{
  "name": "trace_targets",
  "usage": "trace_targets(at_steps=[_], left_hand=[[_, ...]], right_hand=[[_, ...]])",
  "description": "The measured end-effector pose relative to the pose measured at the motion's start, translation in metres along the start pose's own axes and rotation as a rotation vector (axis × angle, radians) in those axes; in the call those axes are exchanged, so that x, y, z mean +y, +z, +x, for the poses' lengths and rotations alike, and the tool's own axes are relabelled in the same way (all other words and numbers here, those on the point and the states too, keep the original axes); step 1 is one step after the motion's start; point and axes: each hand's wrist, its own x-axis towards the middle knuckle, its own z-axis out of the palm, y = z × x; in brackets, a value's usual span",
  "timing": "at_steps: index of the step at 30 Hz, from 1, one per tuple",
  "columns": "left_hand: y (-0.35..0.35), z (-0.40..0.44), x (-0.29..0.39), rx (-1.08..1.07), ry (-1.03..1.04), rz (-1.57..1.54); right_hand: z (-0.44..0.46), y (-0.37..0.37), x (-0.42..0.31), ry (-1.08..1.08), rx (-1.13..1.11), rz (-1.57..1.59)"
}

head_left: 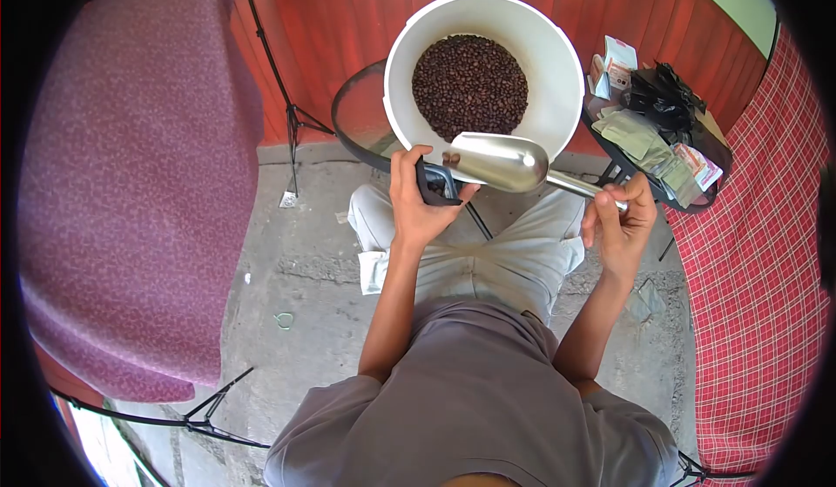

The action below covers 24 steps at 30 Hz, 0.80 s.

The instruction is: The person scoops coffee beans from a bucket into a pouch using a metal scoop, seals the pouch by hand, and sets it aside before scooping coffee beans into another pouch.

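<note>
My right hand (pixel 622 219) grips the handle of a shiny metal scoop (pixel 505 163), which lies tilted toward the left. A few dark beans show at the scoop's lip, over the mouth of a small black bag (pixel 433 188). Wrapped round that bag, my left hand (pixel 418 204) holds its mouth apart; some beans seem to be inside. Just beyond both hands stands a white bucket (pixel 553 60) with roasted coffee beans (pixel 470 86) at its bottom. The scoop overlaps the bucket's near rim.
A round dark table (pixel 361 112) is under the bucket. To the right, another small table (pixel 714 147) bears olive packets (pixel 649 147), black plastic (pixel 666 95) and printed packs (pixel 616 64). Purple cloth (pixel 139 182) hangs left, red checked cloth (pixel 758 269) right. A tripod stand (pixel 294 117) stands near the red wall.
</note>
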Motion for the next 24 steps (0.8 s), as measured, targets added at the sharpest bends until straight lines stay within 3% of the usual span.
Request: trace_targets(at_steps=[8,13,24], left_hand=[[-0.003,-0.002,0.002,-0.055,-0.127,-0.089],[-0.001,-0.001,-0.002,-0.007,0.012,-0.005],[0.002,0.000,0.000,0.015,0.012,0.003]], right_hand=[[-0.008,0.013,-0.015,-0.106,-0.116,-0.258],[-0.008,0.017,-0.010,-0.201,-0.043,-0.258],[0.007,0.019,0.043,0.087,0.174,-0.307]])
